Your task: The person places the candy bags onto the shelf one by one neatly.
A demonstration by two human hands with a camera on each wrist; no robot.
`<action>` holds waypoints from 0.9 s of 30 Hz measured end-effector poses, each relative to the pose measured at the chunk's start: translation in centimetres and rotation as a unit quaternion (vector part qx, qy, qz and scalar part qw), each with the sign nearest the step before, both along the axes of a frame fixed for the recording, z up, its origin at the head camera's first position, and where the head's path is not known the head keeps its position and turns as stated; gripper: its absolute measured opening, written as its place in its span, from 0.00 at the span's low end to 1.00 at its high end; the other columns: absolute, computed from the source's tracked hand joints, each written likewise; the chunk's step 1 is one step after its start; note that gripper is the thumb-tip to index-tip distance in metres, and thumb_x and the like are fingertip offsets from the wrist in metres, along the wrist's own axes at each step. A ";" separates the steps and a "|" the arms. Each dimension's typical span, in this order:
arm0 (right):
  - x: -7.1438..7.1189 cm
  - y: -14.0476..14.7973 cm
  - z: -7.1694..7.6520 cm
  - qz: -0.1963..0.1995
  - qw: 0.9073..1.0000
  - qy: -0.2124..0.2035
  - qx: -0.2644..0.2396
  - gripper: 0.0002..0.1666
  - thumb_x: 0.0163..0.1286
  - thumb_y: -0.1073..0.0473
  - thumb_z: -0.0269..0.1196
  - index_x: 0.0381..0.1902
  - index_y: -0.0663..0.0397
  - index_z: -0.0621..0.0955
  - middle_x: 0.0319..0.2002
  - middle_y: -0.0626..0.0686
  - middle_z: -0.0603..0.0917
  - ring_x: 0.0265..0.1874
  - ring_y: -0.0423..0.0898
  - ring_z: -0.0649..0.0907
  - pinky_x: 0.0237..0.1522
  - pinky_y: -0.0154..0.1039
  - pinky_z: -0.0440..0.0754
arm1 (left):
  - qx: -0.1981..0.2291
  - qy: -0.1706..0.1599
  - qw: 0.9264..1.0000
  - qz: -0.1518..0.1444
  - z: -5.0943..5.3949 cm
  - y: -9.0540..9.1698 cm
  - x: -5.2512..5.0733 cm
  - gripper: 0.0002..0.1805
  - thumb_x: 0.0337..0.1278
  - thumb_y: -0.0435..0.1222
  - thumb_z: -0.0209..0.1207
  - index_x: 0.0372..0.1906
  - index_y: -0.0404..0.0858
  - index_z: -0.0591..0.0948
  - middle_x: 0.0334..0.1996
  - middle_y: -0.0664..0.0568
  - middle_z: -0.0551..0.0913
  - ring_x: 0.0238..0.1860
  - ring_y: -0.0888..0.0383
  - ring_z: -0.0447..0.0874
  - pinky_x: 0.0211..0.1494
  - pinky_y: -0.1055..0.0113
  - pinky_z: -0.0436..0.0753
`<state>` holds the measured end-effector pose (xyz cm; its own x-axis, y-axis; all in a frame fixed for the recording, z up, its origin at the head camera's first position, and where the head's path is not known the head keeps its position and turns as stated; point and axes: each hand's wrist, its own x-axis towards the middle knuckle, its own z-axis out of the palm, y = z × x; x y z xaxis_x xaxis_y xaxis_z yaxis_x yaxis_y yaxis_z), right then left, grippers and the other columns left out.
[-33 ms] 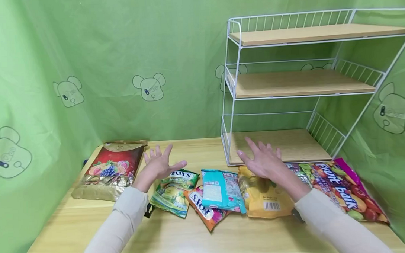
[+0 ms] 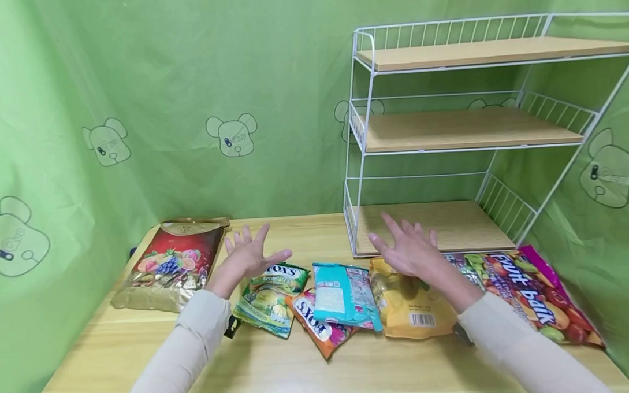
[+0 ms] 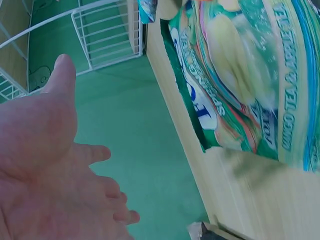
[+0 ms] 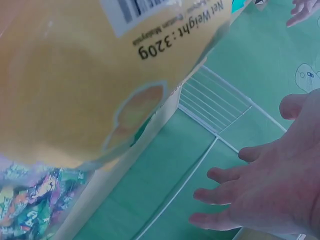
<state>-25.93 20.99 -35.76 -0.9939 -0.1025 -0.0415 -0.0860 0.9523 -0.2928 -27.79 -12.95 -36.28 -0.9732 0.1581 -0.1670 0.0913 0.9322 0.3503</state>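
Observation:
In the head view my left hand (image 2: 245,258) hovers with spread fingers over the table, nearest a green Fox's candy bag (image 2: 272,302). The right hand (image 2: 407,250), its fingers also spread, is held above a yellow bag (image 2: 414,308) with a barcode. Neither hand holds anything. Between them a turquoise packet (image 2: 344,296) lies partly over an orange Fox's candy bag (image 2: 319,323). To the right rests a large fruit candy bag (image 2: 531,296), partly hidden by my right forearm. A red and gold bag (image 2: 173,262) lies to the left.
A white wire rack (image 2: 362,154) with three wooden shelves (image 2: 468,128) stands at the back right, behind the yellow bag. Green curtains (image 2: 287,163) with bear drawings enclose the light wooden table (image 2: 279,383) at the back and sides.

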 end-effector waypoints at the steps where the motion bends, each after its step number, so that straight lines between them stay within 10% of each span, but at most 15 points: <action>1: -0.1 0.1 0.1 0.000 1.000 0.000 0.002 0.51 0.75 0.22 0.29 0.83 0.46 0.40 0.76 0.76 0.48 0.73 0.81 0.47 0.71 0.81 0.31 | 0.004 -0.003 1.000 -0.003 0.1 0.2 -0.1 0.55 0.64 0.71 0.49 0.83 0.47 0.42 0.79 0.26 0.35 0.79 0.28 0.30 0.81 0.32 0.30; 13: -2.0 3.7 2.1 -0.013 1.000 -0.016 0.004 0.58 0.70 0.18 0.24 0.82 0.50 0.38 0.75 0.78 0.49 0.69 0.85 0.52 0.68 0.85 0.38 | 0.062 -0.012 0.996 -0.069 1.8 5.8 -0.6 0.54 0.65 0.69 0.50 0.83 0.48 0.41 0.80 0.32 0.47 0.81 0.34 0.38 0.84 0.37 0.42; 27: -3.2 11.9 3.2 -0.057 0.997 -0.048 -0.007 0.65 0.71 0.20 0.21 0.76 0.77 0.42 0.71 0.84 0.47 0.66 0.87 0.52 0.65 0.84 0.53 | 0.118 0.042 0.991 -0.050 2.3 12.4 -1.8 0.54 0.64 0.68 0.52 0.83 0.51 0.42 0.78 0.38 0.57 0.81 0.39 0.45 0.84 0.42 0.50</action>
<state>-29.12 32.93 -32.59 -0.9905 0.0108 -0.1368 0.0527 0.9503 -0.3069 -29.63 -0.57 -33.96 -0.9597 0.2790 -0.0336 0.2165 0.8102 0.5446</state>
